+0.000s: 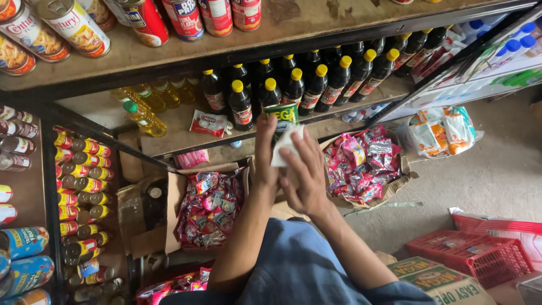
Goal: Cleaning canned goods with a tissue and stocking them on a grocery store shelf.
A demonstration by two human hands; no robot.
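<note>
Bottles (316, 85) on shelf (180, 121) above cartons (175, 195)

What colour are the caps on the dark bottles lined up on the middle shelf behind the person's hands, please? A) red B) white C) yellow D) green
C: the dark bottles standing in rows on the wooden shelf all carry yellow caps, just beyond the hands, where the right hand holds a white cloth to a green-labelled can.

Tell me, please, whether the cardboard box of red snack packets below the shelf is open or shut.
Open: the cardboard box has its flaps folded out, and the red snack packets lie exposed inside.
</note>
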